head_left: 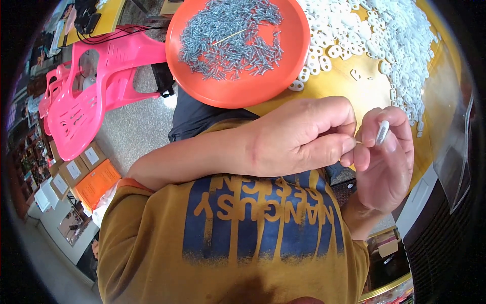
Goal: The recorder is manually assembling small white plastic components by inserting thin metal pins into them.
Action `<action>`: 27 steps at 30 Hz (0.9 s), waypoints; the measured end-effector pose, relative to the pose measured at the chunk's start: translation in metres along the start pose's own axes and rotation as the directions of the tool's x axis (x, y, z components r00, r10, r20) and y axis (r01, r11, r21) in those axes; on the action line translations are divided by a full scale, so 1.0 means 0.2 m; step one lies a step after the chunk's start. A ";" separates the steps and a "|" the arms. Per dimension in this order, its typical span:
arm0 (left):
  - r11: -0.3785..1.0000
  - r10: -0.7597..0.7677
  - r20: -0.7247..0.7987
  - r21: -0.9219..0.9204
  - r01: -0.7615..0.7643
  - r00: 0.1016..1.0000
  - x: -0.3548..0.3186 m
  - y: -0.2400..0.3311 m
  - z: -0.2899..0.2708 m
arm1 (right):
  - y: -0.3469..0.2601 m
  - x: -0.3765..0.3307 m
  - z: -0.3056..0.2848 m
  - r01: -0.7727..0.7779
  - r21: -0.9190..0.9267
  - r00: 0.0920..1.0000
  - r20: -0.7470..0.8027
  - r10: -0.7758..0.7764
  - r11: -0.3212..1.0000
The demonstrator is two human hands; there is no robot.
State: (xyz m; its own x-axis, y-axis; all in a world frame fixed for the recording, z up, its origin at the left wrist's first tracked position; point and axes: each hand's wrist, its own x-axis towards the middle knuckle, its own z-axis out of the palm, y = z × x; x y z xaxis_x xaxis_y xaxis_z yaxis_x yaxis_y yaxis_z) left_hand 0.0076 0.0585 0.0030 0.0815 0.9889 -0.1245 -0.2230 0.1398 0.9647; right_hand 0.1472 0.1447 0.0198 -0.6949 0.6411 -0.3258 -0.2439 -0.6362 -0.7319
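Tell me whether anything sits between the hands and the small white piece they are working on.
Nothing visible does. The right hand already pinches the small white piece in its fingertips, and the left hand meets it there, its fingertips touching the right hand's. The orange tray of screws lies behind them.

Head camera, one view, looking steeply down from the person's own head

The fisheye lens sits close above the chest and both hands, left hand [298,137] and right hand [385,162] meeting right of centre; the yellow table [364,91] curves across the upper right, the orange tray [238,86] sits top centre, the floor and a pink chair [91,86] bend away at left.
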 end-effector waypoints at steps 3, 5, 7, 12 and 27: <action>0.999 0.021 -0.017 -0.034 -0.021 1.000 -0.03 0.03 -0.01 | -0.02 -0.01 0.02 0.012 -0.107 1.000 -0.010 -0.014 0.994; 0.999 0.038 -0.049 -0.011 -0.039 0.998 -0.04 0.06 -0.04 | -0.03 -0.02 0.02 0.039 -0.106 0.999 0.008 -0.039 0.994; 0.998 0.058 -0.082 0.011 -0.057 0.995 -0.03 0.09 -0.05 | -0.03 -0.01 0.02 0.066 -0.106 0.998 0.027 -0.063 0.992; 0.962 0.258 -0.117 0.117 -0.245 0.959 -0.02 0.11 -0.05 | -0.05 -0.01 0.03 0.001 -0.097 0.993 0.115 0.011 0.995; 0.982 0.186 -0.202 0.063 -0.176 0.962 -0.05 0.15 -0.08 | -0.04 0.01 0.08 -0.070 -0.003 0.997 0.037 0.070 0.998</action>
State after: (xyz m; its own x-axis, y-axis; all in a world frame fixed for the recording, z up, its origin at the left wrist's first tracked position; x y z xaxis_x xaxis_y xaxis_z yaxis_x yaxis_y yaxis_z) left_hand -0.0151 0.0536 0.0292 -0.1590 0.9872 0.0125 -0.1723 -0.0402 0.9842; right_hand 0.1377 0.1439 0.0342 -0.7350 0.5783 -0.3540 -0.1921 -0.6782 -0.7093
